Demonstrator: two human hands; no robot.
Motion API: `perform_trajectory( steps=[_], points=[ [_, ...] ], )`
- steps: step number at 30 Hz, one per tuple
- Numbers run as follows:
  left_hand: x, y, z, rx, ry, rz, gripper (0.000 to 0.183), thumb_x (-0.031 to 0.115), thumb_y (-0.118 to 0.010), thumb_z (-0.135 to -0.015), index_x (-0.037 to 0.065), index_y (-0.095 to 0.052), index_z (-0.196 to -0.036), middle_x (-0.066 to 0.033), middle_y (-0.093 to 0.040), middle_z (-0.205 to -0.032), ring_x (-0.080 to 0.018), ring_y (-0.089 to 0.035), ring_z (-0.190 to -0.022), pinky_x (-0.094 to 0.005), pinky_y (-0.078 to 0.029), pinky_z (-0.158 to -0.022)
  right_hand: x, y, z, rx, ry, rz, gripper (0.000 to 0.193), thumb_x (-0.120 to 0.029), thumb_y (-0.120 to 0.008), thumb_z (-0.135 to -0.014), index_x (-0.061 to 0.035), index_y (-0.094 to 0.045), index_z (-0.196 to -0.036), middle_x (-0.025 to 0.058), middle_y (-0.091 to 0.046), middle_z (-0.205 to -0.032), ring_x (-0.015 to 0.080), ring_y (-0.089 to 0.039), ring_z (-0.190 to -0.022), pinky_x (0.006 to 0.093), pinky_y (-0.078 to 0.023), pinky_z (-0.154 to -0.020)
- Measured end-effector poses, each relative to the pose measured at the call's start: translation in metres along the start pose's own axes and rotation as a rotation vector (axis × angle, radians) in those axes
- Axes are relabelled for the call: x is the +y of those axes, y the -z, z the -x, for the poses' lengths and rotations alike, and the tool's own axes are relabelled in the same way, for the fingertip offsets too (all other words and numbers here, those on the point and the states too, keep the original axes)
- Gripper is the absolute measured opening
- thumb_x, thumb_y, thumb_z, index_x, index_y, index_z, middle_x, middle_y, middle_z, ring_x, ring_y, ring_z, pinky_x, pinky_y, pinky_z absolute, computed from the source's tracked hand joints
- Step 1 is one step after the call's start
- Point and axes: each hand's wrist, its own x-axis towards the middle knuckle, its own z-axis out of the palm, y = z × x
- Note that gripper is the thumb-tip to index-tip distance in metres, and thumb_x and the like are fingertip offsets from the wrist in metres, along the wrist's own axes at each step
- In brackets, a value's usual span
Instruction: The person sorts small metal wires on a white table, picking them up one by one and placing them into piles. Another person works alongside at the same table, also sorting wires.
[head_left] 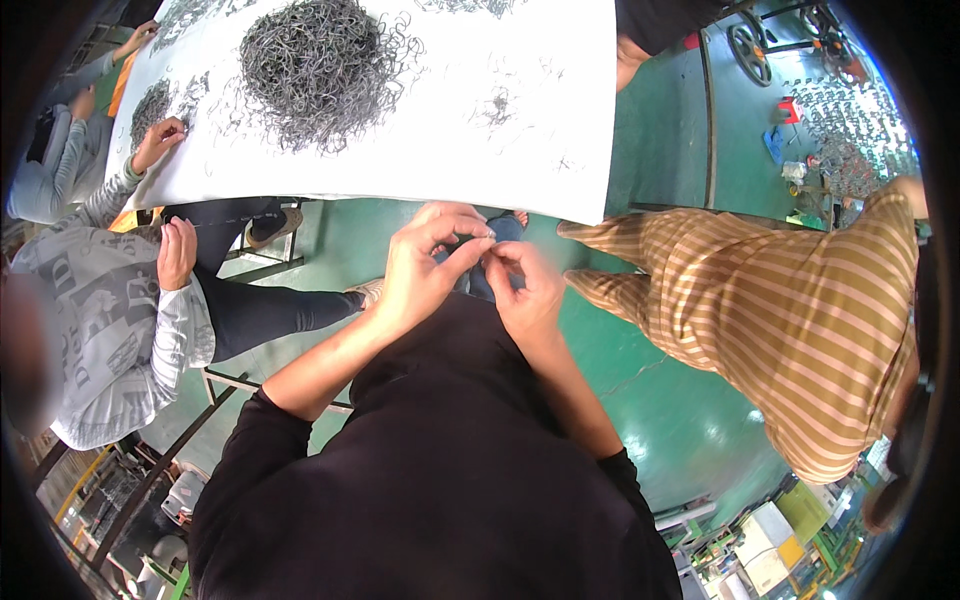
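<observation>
My left hand (pixel 428 265) is closed in a pinch just off the near edge of the white table (pixel 480 170). My right hand (pixel 525 285) meets it there, thumb and forefinger pinched together. Between the fingertips shows a tiny bit of something pale or metallic, too small to name; the fingers hide most of it. Beyond my hands, a big heap of dark, bent wire hooks (pixel 315 65) lies on the table. Loose hooks (pixel 498 108) are scattered to its right.
To the left a seated person in a grey printed top (pixel 110 330) reaches over a smaller hook pile (pixel 152 110). At my right stands a person in a brown striped garment (pixel 760 310). Another table (pixel 740 180) with a handwheel (pixel 750 55) is at the far right.
</observation>
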Motion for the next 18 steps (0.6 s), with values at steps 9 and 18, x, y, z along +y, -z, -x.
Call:
perform_trajectory(
  steps=[9, 18],
  points=[
    [-0.014, -0.009, -0.004, 0.122, -0.107, -0.11, 0.012, 0.003, -0.073, -0.077, 0.005, -0.07, -0.088, -0.0067, -0.066, -0.094, -0.0212, -0.061, -0.089, -0.0318, -0.049, -0.077, 0.082, 0.039, -0.122, -0.169, -0.089, 0.389, 0.022, -0.023, -0.061, -0.093, -0.0021, -0.063, -0.098, 0.0093, -0.064, -0.074, 0.0147, -0.062, -0.064, 0.03, -0.048, -0.06],
    [-0.014, -0.021, -0.002, 0.189, -0.049, -0.16, 0.011, 0.003, -0.074, -0.076, 0.005, -0.069, -0.086, -0.0065, -0.066, -0.093, -0.0227, -0.062, -0.087, -0.0337, -0.049, -0.081, 0.147, 0.031, -0.284, -0.656, 0.211, 0.913, 0.01, -0.013, -0.061, -0.087, -0.0119, -0.063, -0.098, 0.0095, -0.06, -0.095, 0.029, -0.063, -0.087, 0.0411, -0.049, -0.078]
  ],
)
